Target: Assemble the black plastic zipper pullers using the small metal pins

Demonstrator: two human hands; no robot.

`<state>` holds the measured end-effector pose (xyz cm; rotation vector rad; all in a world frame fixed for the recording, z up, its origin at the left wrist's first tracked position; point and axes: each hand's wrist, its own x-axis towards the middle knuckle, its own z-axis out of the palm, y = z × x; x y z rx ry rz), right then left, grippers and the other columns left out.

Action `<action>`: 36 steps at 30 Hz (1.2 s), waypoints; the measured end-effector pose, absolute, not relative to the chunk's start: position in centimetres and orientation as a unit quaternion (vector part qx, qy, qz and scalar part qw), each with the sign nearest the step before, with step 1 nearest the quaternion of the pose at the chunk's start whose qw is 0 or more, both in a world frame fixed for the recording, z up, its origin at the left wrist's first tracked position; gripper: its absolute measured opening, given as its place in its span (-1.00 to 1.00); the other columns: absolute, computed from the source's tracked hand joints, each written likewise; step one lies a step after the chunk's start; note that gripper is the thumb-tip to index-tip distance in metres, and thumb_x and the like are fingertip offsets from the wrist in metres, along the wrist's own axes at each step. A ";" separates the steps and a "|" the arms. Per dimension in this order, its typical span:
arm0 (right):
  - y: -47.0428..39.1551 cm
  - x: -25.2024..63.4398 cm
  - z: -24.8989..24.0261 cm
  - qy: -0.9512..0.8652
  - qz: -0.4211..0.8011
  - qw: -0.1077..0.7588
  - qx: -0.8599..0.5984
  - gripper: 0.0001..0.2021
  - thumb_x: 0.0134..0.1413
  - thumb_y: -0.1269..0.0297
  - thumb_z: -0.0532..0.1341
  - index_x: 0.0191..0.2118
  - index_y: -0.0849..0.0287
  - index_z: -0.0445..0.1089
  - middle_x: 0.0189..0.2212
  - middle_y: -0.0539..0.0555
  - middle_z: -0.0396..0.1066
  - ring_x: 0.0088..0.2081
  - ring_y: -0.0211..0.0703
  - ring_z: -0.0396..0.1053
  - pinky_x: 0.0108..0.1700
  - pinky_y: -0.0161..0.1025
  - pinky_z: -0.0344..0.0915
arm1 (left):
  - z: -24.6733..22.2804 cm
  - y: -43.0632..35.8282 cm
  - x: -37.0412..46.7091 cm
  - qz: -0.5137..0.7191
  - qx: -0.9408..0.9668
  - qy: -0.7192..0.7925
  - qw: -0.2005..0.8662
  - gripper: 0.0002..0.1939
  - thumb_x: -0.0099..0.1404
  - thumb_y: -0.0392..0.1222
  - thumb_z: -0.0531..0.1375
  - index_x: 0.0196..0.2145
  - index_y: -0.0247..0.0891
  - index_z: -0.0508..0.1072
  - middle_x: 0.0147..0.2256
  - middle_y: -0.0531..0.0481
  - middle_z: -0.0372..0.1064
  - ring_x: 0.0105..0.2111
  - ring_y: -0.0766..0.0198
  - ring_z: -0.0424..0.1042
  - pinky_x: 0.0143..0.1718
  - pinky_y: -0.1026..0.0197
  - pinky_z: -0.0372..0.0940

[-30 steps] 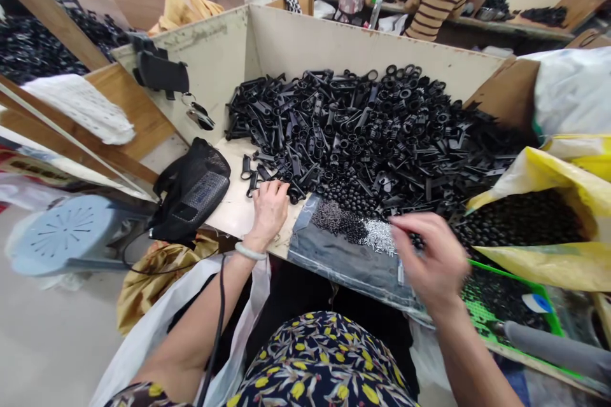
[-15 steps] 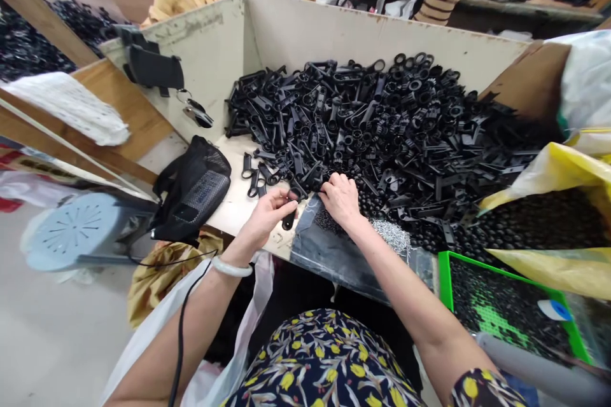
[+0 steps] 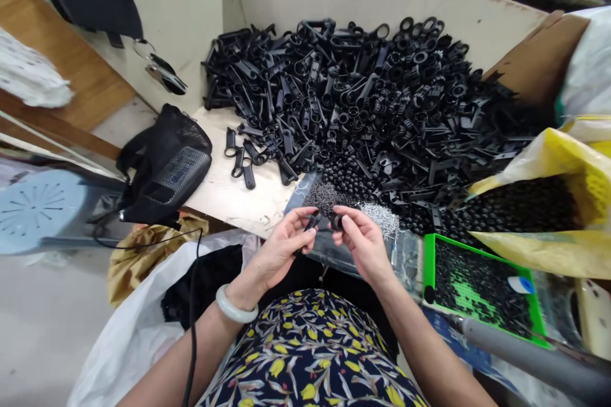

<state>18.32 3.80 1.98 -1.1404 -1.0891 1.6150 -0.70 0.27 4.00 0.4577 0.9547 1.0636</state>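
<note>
- Head view: I am watching the left hand (image 3: 292,236) pinching a thin black plastic piece (image 3: 313,221), partly hidden.
- The right hand (image 3: 361,238) is pinching a small round black piece (image 3: 337,222).
- Both pieces are hovering close together, not touching, over the dark mat (image 3: 329,246), near the silver pins (image 3: 383,219).
- The right hand is no longer reaching at the black heap (image 3: 329,86), so both hands are holding something now.

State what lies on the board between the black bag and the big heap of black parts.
In the head view, a few loose black parts lie on the pale board between the bag and the heap.
</note>
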 end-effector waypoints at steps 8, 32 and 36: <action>1.4 21.3 3.0 -0.648 0.471 0.410 -0.436 -0.75 0.41 0.21 0.17 0.05 -0.07 0.56 -0.03 0.13 0.37 -0.23 -0.18 0.51 -0.25 -0.21 0.60 | 3.5 -1.4 2.6 0.449 0.252 0.407 0.755 -0.60 0.38 -0.01 0.27 0.07 -0.27 0.49 -0.23 -0.09 0.48 -0.39 0.33 0.38 -0.39 0.27 0.22; -0.7 22.0 1.7 -0.726 0.263 0.442 -0.457 -0.72 0.31 0.45 0.25 0.00 -0.03 0.58 -0.26 0.06 0.47 -0.27 -0.17 0.47 -0.27 -0.23 0.46 | 3.9 -3.2 4.7 0.383 0.493 0.521 0.582 -0.73 0.39 -0.12 0.23 0.00 -0.22 0.52 -0.11 -0.03 0.54 -0.13 0.17 0.45 -0.05 0.18 0.33; -1.3 21.8 1.4 -0.746 0.210 0.449 -0.444 -0.68 0.30 0.51 0.24 0.04 -0.01 0.55 -0.25 0.06 0.49 -0.25 -0.17 0.48 -0.25 -0.25 0.48 | 3.9 -3.5 4.8 0.377 0.518 0.535 0.550 -0.79 0.43 -0.14 0.18 -0.05 -0.23 0.52 -0.14 0.00 0.56 -0.17 0.20 0.49 -0.08 0.22 0.34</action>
